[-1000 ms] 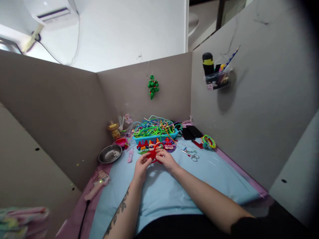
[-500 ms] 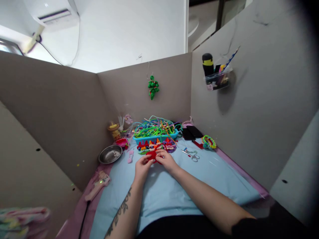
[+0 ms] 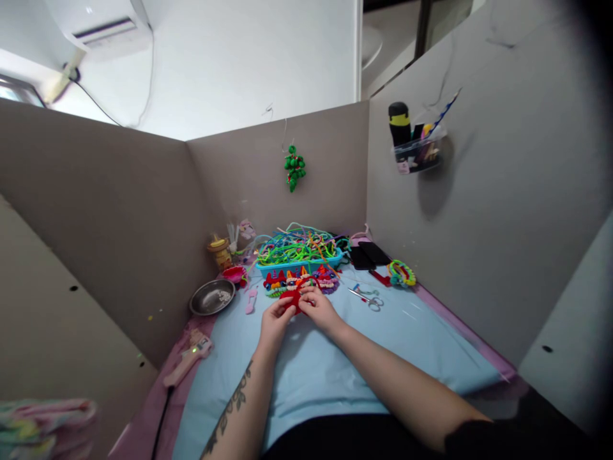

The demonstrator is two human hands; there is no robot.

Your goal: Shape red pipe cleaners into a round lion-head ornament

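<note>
My left hand (image 3: 272,322) and my right hand (image 3: 322,308) meet over a small red pipe-cleaner piece (image 3: 293,299), each pinching a side of it just above the light blue mat (image 3: 393,345). Behind the hands lies a row of finished colourful pipe-cleaner figures (image 3: 299,280). Further back stands a blue basket (image 3: 299,264) heaped with green, yellow and orange pipe cleaners. Most of the red piece is hidden by my fingers.
Scissors (image 3: 368,298) lie to the right of my hands, a coiled rainbow piece (image 3: 401,273) and dark phones (image 3: 368,255) beyond. A steel bowl (image 3: 211,297) and a pink glue gun (image 3: 188,355) sit on the left. Grey cardboard walls (image 3: 119,217) enclose the desk.
Both hands have shifted slightly on the red piece, the fingers working it; the left hand moved a little to the right. Nothing else moved.
</note>
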